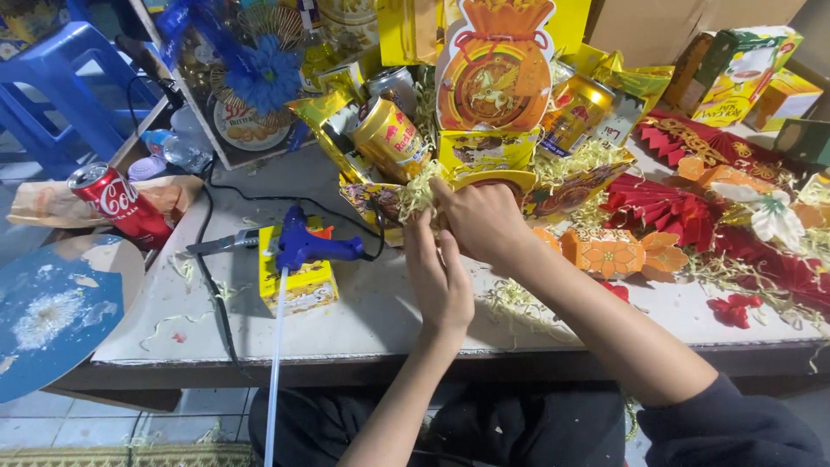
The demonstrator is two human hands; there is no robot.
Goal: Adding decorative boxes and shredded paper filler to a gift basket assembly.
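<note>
Both hands meet at the front of the yellow gift basket (484, 151) on the grey tabletop (372, 303). The left hand (439, 277) and right hand (480, 220) pinch pale yellow shredded paper (419, 192), tucking it in as padding. The blue glue gun (303, 246) rests nearby on a small yellow box (298, 285).

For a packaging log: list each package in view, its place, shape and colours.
Red can: far left, lying tilted, silver top.
Yellow box: under the blue glue gun.
Gold can: centre, tilted in the hamper.
Pouch-shaped card: top centre, orange and yellow.
Green-yellow carton: top right.
</note>
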